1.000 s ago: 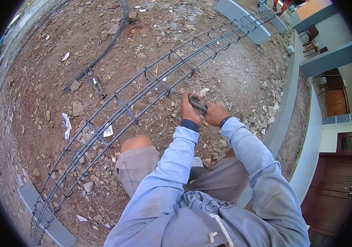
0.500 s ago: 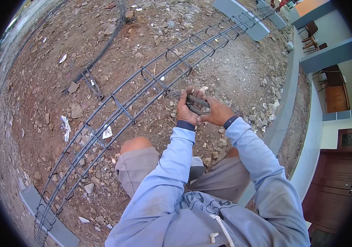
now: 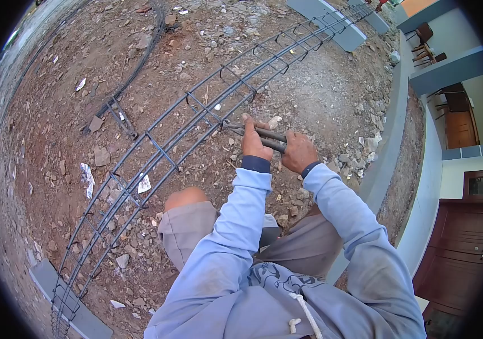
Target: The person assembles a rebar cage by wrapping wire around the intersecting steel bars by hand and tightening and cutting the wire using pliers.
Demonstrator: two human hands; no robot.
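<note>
A pair of steel pincers [image 3: 271,139] points left at the side of a long rebar cage [image 3: 165,153]. Its jaws are close to a bar where a stirrup crosses; whether they grip wire there is too small to make out. My left hand [image 3: 257,140] holds the tool near its front, thumb pointing up along it and some fingers hidden behind. Around the rear ends of both handles, my right hand [image 3: 299,151] is closed with its knuckles up.
Grey blocks [image 3: 327,24] support the cage at its far end, and another block [image 3: 72,299] at the near end. A bundle of thin bars [image 3: 140,65] lies on rubble-strewn soil to the left. Along the right run a low concrete edge [image 3: 374,181] and a building with a dark red door [image 3: 459,248].
My right hand has turned over and closed on the handle ends, where its palm faced inward before. Pincers and left hand have shifted slightly in view, as has the whole scene.
</note>
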